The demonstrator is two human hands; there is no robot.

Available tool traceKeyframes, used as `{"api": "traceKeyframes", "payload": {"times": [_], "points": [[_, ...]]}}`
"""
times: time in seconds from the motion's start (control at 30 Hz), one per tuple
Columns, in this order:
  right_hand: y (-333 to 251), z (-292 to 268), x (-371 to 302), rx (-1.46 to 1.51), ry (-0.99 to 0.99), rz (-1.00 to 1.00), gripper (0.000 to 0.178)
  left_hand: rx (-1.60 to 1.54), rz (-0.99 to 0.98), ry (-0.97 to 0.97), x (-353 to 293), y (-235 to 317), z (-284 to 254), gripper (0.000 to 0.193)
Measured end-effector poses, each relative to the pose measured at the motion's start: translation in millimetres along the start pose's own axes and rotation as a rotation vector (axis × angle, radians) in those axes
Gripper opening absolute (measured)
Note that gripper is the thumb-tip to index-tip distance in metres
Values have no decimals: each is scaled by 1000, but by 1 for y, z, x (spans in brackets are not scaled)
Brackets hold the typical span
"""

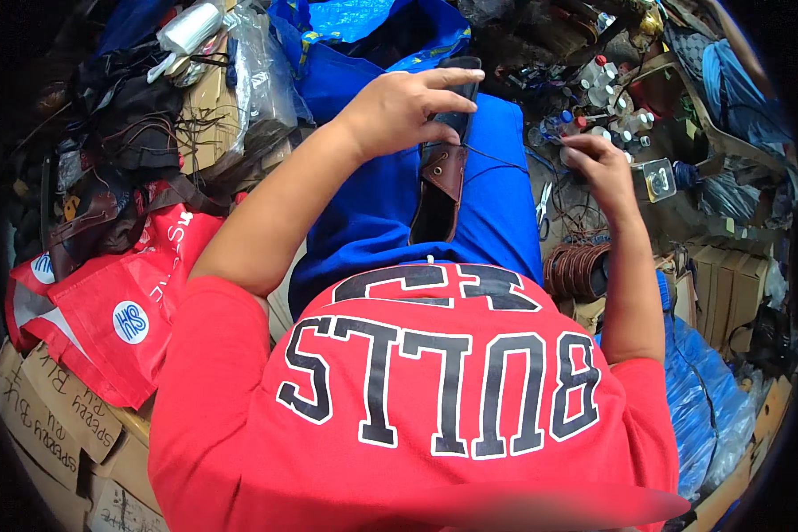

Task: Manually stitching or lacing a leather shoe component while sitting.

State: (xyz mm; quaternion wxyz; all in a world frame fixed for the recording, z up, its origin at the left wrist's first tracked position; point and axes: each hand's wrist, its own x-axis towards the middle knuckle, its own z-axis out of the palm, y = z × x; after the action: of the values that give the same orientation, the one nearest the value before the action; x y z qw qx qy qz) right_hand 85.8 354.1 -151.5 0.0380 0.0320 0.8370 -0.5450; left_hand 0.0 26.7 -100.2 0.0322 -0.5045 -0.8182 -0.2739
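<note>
Clutter rings us on every side: a large blue bag (303,53) gapes at 12 o'clock, crumpled clear plastic (262,80) hangs at 11, and a red bag with round pale emblems (93,324) slumps at 9. Cardboard boxes (58,421) sit at 8 o'clock, and blue plastic sheeting (687,377) spreads at 4. We wear a red shirt (208,426) and blue trousers (363,208).

Between 12 and 1 o'clock, above our lap, we have a brown shoe (449,167), its dark end pointing up and its hollow opening toward our waist. Our left hand (395,111) is closed on its upper part, thumb on the near side and the outer fingers stretched across the dark end. One metal eyelet shows in the leather.

A dark thread (496,161) runs from the shoe toward 2 o'clock, where our right hand (598,167) is raised with thumb and forefinger drawn close. We cannot tell whether they pinch the thread. Our two hands are well apart.

Scissors (543,208) lie at 2 o'clock, just beyond our knee. Small bottles (601,93) crowd together between 1 and 2, and coiled brown strips (569,269) are stacked at 3.
</note>
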Motion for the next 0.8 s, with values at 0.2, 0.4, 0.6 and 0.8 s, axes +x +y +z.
{"api": "traceKeyframes", "payload": {"times": [0.2, 0.4, 0.6, 0.8], "points": [[-44, 46, 13, -14, -76, -168, 12, -66, -35, 13, 7, -13, 10, 27], [-48, 62, 23, -66, -122, -246, 12, -238, -300, -376, 10, -25, 13, 30], [-53, 74, 27, -159, -168, -269, 13, -461, -285, -524, 19, -39, 21, 24], [-60, 74, 28, -221, -223, -250, 16, -550, -297, -510, 22, -42, 28, 17]]}}
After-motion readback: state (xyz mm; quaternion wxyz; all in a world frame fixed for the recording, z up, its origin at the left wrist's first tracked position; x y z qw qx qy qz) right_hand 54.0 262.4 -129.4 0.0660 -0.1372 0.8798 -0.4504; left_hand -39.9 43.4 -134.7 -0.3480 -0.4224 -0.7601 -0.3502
